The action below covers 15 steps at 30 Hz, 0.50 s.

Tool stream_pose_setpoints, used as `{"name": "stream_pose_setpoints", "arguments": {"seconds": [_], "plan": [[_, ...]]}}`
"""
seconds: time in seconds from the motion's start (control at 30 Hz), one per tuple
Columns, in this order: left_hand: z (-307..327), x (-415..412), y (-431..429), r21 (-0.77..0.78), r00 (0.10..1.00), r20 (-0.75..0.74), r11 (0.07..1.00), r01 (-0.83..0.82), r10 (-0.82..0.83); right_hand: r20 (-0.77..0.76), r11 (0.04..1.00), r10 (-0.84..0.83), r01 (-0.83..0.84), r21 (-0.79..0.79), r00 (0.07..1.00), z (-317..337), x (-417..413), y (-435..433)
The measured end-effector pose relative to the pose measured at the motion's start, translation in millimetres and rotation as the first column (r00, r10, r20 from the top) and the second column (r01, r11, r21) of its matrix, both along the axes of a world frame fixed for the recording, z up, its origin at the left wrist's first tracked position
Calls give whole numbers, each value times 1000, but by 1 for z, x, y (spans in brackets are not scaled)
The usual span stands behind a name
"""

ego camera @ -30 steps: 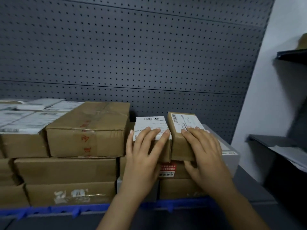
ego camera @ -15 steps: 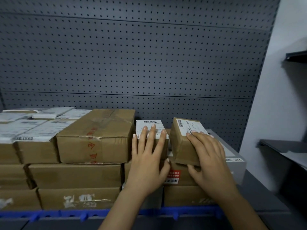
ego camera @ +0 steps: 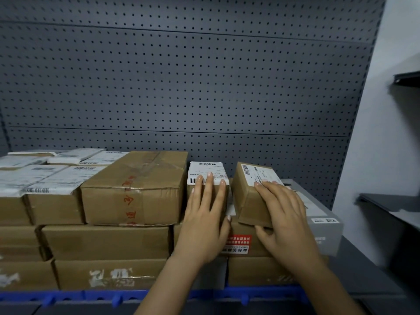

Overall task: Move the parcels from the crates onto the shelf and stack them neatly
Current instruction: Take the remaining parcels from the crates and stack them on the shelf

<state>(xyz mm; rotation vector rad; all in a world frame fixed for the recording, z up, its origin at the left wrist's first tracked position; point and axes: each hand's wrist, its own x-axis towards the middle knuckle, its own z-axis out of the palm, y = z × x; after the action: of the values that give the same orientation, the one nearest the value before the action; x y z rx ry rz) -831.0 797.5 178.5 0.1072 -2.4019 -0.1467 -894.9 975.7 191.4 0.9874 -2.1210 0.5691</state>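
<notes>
Our left hand (ego camera: 203, 223) has slid lower on the labelled parcel (ego camera: 206, 172), fingers flat against its front. Our right hand (ego camera: 286, 219) grasps the tilted parcel (ego camera: 247, 194), thumb beneath, atop the shelf stack (ego camera: 109, 242); a taped carton (ego camera: 136, 187) and grey box (ego camera: 325, 226) flank both.

A small brown cardboard parcel with a white barcode label (ego camera: 207, 172) on top sits level on the stack, just beside a large brown taped carton with red print (ego camera: 134, 189). The left hand (ego camera: 202, 226) presses flat against its front face. Right of it, a second small brown cardboard parcel (ego camera: 246, 198) is tilted and askew. The right hand (ego camera: 286, 226) grips it, fingers over the top, thumb under the front edge. Both are on stacked brown cartons (ego camera: 106, 242) on the dark grey metal shelf (ego camera: 368, 276).
</notes>
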Motion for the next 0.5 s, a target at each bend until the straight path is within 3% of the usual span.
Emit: {"name": "stream_pose_setpoints", "arguments": {"seconds": [0.23, 0.5], "plan": [[16, -9, -6, 98, 997, 65, 995, 33, -40, -1, 1000, 4, -4, -26, 1000, 2, 0, 1], [14, 20, 1, 111, 992, -11, 986, 123, -123, -57, 996, 29, -34, -81, 998, 2, 12, 4]]}}
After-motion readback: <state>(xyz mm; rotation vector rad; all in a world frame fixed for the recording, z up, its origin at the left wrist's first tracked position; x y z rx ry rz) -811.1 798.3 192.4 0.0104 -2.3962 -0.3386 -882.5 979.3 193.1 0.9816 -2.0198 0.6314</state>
